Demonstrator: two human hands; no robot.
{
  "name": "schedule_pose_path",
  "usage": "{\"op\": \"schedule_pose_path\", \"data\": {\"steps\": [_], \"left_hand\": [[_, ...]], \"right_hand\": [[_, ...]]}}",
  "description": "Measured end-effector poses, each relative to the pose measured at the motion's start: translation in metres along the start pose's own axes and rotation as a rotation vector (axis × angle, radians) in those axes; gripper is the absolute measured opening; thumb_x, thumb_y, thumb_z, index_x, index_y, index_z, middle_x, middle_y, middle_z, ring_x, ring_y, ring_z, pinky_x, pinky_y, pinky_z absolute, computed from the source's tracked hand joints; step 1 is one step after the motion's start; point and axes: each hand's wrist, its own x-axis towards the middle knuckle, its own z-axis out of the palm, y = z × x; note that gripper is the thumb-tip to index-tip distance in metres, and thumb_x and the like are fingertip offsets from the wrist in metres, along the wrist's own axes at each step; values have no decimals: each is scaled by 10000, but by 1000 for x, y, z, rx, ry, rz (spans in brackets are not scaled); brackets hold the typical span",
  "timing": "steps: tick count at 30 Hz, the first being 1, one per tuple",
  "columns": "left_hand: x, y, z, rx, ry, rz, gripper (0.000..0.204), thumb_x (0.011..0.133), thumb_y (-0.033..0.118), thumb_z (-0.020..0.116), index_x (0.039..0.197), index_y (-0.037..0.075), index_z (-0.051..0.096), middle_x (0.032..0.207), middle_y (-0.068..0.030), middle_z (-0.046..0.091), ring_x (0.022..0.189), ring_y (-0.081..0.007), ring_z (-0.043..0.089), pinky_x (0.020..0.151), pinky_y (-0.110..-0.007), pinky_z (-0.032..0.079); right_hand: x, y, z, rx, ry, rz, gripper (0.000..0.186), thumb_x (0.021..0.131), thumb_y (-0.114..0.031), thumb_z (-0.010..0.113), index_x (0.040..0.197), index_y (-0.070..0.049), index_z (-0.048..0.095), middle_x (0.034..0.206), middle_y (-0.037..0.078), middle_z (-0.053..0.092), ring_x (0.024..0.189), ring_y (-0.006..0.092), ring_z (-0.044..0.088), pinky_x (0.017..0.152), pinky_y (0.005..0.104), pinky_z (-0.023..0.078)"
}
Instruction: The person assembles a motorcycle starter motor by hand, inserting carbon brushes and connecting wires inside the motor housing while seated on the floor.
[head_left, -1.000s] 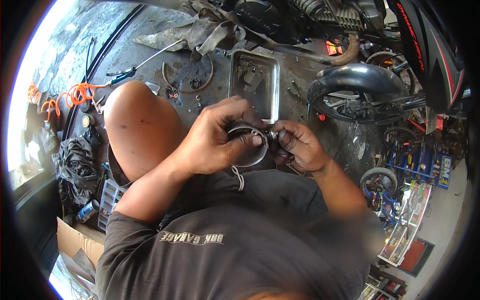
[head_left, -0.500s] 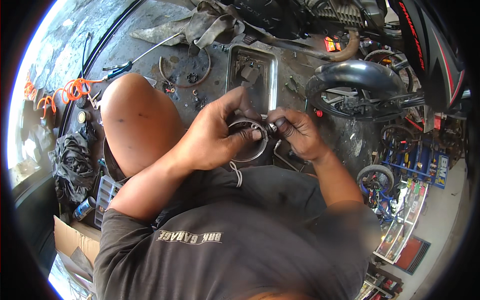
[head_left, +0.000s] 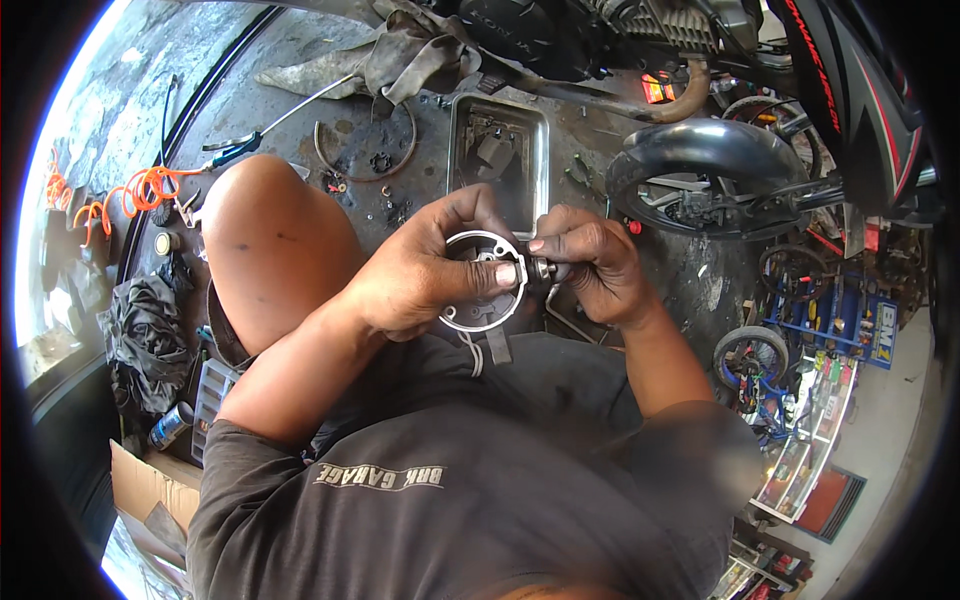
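Over my lap, my left hand [head_left: 420,275] grips a round silver metal housing [head_left: 477,313], its thumb lying across the inside, where bolt holes and cast detail show. My right hand [head_left: 600,265] has its fingers closed on a small metal fitting [head_left: 543,268] at the housing's right side; some of that fitting is hidden by the fingers. Below and right of the housing, a bent metal rod [head_left: 566,322] shows, partly covered. Just beyond my hands lies a rectangular metal tray [head_left: 543,158] with dark pieces in it.
A motorcycle engine [head_left: 540,35], rear wheel [head_left: 640,190], grey rag [head_left: 420,55], air blow gun [head_left: 225,150] with orange coiled hose [head_left: 150,190], pliers [head_left: 585,180], ring-shaped band [head_left: 410,150] and scattered small parts surround me. Dark cloth [head_left: 145,340], a parts box [head_left: 210,405] and cardboard [head_left: 150,470] lie left.
The housing has tipped to show more of its inside and shifted slightly left. My right index finger has moved over toward the housing's edge, curling above the fitting.
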Motion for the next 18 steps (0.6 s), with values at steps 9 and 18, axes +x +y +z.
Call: {"op": "schedule_pose_path", "data": {"steps": [9, 18], "left_hand": [[-6, 5, 1, 414, 22, 263, 272, 859, 67, 808, 938, 43, 548, 938, -36, 665, 920, -86, 592, 806, -283, 501], [-8, 6, 5, 826, 98, 499, 206, 804, -5, 787, 886, 1, 598, 915, -112, 649, 883, -212, 633, 790, -337, 498]], "right_hand": [[-13, -12, 22, 32, 150, 124, 214, 924, -2, 691, 1134, 4, 653, 905, 98, 660, 773, 197, 650, 722, 306, 516], [-17, -21, 33, 50, 221, 217, 143, 990, -37, 636, 1129, -2, 631, 990, 91, 685, 842, 133, 631, 760, 285, 514]]}}
